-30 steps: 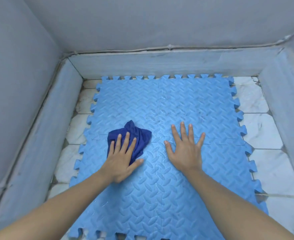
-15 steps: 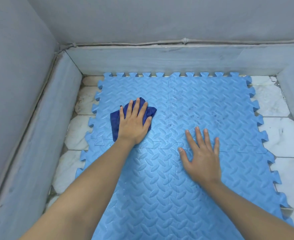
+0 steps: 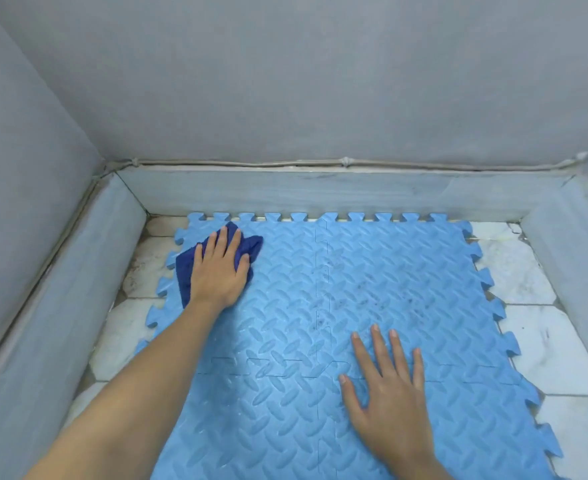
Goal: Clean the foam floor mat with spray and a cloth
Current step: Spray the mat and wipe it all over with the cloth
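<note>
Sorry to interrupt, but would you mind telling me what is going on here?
A person is wiping a blue foam floor mat. The left hand presses a dark blue cloth flat near the mat's far left corner, while the right hand rests flat on the mat. Dark smudges show mid-mat. No spray bottle is in view.
</note>
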{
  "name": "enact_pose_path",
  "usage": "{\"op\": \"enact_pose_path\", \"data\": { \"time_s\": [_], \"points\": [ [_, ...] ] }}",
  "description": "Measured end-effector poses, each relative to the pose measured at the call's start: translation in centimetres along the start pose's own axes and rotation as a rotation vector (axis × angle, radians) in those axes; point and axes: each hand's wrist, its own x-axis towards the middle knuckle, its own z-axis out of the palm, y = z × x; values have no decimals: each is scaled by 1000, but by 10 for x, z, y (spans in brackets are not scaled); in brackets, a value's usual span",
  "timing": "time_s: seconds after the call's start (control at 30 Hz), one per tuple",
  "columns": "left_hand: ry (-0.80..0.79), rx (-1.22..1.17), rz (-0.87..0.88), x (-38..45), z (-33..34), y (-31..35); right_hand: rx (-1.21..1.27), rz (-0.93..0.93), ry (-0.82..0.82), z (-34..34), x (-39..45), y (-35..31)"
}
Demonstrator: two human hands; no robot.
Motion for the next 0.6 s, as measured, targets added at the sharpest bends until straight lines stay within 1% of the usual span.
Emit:
{"op": "enact_pose_path", "data": {
  "time_s": [0.03, 0.07, 0.13, 0.17, 0.23, 0.3, 0.33, 0.37, 0.4, 0.43, 0.5, 0.53, 0.57, 0.6],
  "points": [
    [1, -5, -27, 5, 2, 9, -5, 2, -6, 0, 0, 1],
    [0, -20, 7, 1, 4, 20, -16, 1, -7, 1, 1, 2],
    [-31, -51, 200, -32, 7, 38, -33, 9, -14, 0, 0, 0],
    [-52, -68, 311, -56, 9, 44, -23, 17, -31, -2, -1, -1],
    [-109, -115, 476, -116, 11, 48, -3, 24, -48, -5, 1, -3],
    [-143, -136, 582, -169, 9, 42, 7, 41, -81, -9, 1, -3],
    [-155, -122, 608, -180, 8, 29, 6, 51, -102, -11, 1, -3],
    [-151, -95, 589, -178, 6, 12, 8, 55, -113, -12, 0, -4],
    [-118, -55, 515, -164, 4, -7, 12, 50, -115, -13, -1, -5],
    [-72, -25, 392, -142, 4, -24, 14, 41, -119, -13, -1, -5],
    [4, -29, 32, -90, -3, -41, -10, 27, -118, -12, -1, -2],
    [23, -40, -130, -70, -7, -39, -21, 27, -119, -10, 0, -1],
    [37, -32, -212, -57, -8, -28, -25, 36, -129, -8, 0, -2],
    [42, -27, -193, -51, -6, -9, -16, 43, -146, -9, 1, -4]
  ]
}}
